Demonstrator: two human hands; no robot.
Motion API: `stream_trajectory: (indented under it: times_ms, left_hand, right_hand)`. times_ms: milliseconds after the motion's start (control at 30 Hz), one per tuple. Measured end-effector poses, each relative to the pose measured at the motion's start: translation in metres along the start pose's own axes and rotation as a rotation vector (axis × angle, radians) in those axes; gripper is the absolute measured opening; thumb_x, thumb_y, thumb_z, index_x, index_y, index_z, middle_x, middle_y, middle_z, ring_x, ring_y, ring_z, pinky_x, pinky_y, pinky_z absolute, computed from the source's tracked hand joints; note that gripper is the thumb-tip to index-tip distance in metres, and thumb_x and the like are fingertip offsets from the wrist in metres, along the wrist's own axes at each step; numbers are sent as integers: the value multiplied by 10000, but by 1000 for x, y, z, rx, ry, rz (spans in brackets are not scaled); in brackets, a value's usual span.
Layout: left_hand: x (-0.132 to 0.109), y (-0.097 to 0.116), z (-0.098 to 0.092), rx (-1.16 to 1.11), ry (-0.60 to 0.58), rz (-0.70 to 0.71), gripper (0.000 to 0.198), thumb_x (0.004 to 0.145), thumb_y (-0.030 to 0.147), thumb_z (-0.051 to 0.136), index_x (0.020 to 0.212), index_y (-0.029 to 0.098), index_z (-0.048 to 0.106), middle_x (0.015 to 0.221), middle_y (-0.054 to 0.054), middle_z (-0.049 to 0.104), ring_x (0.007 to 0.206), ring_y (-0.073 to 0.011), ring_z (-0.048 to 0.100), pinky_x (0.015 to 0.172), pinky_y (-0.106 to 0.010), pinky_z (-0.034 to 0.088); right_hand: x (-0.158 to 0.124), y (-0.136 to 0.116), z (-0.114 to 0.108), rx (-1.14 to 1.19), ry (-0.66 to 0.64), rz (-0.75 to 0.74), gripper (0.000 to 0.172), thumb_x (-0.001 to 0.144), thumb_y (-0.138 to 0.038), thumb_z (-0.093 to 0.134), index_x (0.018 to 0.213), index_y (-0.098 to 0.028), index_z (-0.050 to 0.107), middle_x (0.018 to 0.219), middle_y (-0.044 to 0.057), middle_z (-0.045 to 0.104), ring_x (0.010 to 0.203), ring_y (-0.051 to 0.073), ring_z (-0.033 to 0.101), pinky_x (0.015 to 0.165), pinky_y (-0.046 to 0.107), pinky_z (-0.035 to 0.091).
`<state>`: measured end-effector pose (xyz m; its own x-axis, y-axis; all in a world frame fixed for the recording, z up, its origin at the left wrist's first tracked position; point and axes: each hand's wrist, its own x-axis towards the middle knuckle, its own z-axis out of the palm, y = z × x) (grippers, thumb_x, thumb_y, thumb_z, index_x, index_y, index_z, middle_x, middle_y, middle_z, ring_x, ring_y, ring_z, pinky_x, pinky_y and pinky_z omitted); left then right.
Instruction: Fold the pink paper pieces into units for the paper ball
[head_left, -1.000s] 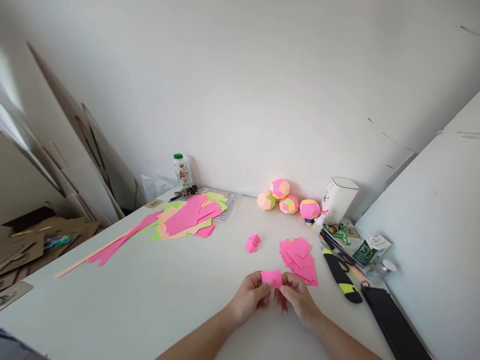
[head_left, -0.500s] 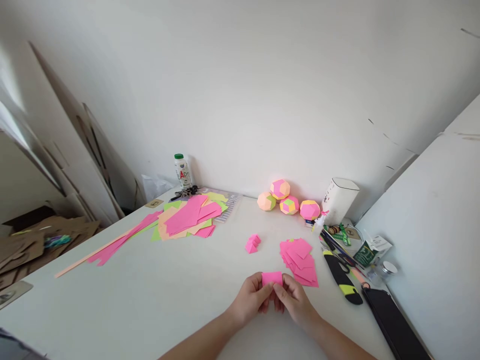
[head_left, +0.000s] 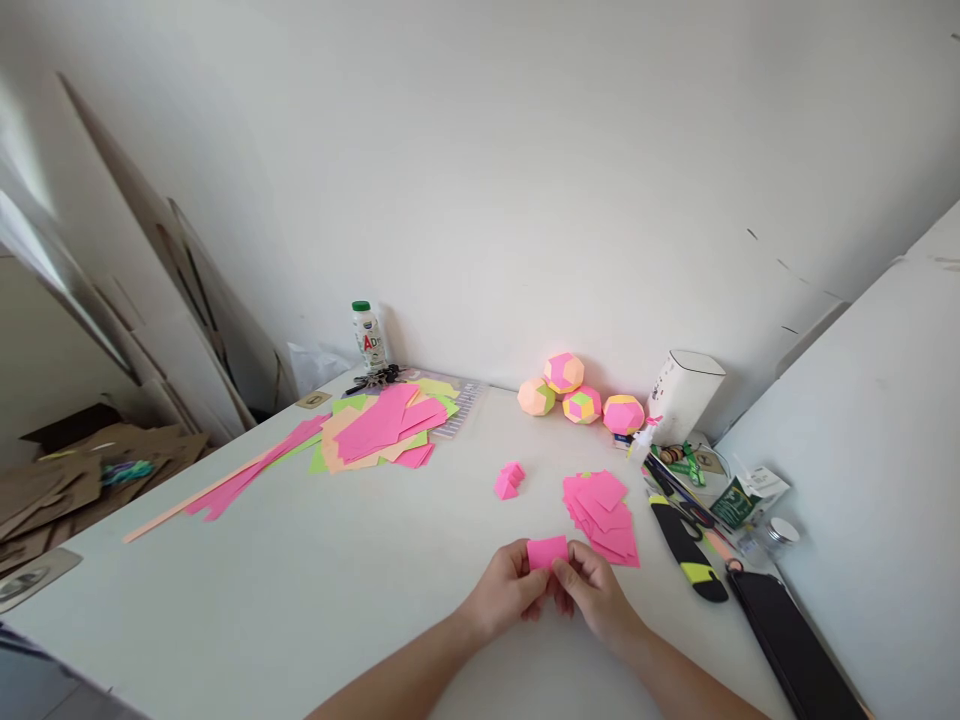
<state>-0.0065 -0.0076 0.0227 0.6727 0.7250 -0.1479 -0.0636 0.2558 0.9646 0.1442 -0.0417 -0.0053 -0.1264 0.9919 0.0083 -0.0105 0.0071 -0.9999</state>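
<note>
Between my hands is a small piece of pink paper [head_left: 547, 552], held up just above the white table [head_left: 360, 590]. My left hand [head_left: 504, 588] pinches its left side, thumb at the lower edge. My right hand [head_left: 595, 588] grips the right side the same way, its thumb close to the left one. The fingers behind the paper are partly hidden. Beyond my left hand stands a small cluster of folded pink paper pieces [head_left: 510, 480]. Just past my right hand lies a loose pile of pink paper pieces [head_left: 602, 515].
Paper polyhedron balls [head_left: 562, 373] sit against the wall. On the left are pink, orange and green sheets [head_left: 375, 430], long strips [head_left: 240, 475] and a green-capped bottle [head_left: 369, 338]. Along the right edge lie a black-and-yellow cutter [head_left: 688, 550], a black case [head_left: 791, 640] and a white container [head_left: 682, 397].
The pink paper tilts slightly, its right end higher, while both hands keep their pinch on it. The whole view has shifted a little; the things on the table stay put.
</note>
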Motion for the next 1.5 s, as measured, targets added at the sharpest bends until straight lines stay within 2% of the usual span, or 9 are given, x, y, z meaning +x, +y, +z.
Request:
stream_trajectory:
  times_ms: [167,400,600,767,900,1200,1500]
  left_hand:
    - [2,-7,-3,-9,73,-2,13,686,178,504,691,173,493,496,26,558,403,-87,437,414,-211,310]
    - [4,-10,-7,-105,175,-8,95,642,140,478,614,195,406,406,48,496,367,-87,408,401,-212,312]
    - [6,-9,-10,-257,249,31,126,736,226,489,664,195,389,457,53,490,378,-85,429,386,-202,290]
    - [7,-10,-10,-219,175,43,298,823,473,474,758,185,430,548,29,542,398,-87,463,381,-200,315]
    - [6,-9,-10,-184,155,55,384,816,558,452,746,181,432,551,29,527,397,-87,466,377,-198,326]
    - [4,-9,-10,-167,138,58,390,797,554,492,821,165,474,565,33,520,407,-84,467,382,-201,332]
    - [3,-7,-10,-173,110,35,375,754,497,575,899,163,487,618,36,529,417,-71,460,401,-203,321]
  right_hand:
    - [1,-1,0,33,27,6,350,824,-505,547,705,-182,484,565,-20,553,445,105,481,437,236,374]
    - [1,-4,-1,95,85,15,335,836,-464,555,681,-176,484,593,-14,566,445,99,492,427,230,381]
    - [3,-5,-2,140,162,14,349,821,-474,570,662,-187,449,603,-15,572,447,101,494,411,223,376]
    - [2,-3,-2,25,105,-14,330,821,-462,575,672,-179,493,555,-24,549,428,104,497,410,228,385]
    - [2,-4,-1,-38,105,-23,316,824,-465,567,703,-175,536,536,-26,544,427,106,498,423,233,405]
    - [1,-2,1,-52,128,-40,291,811,-451,589,844,-165,626,628,3,579,467,122,524,422,241,430]
    - [2,2,2,-68,190,-56,298,792,-463,604,861,-179,659,643,15,612,459,126,532,409,248,438]
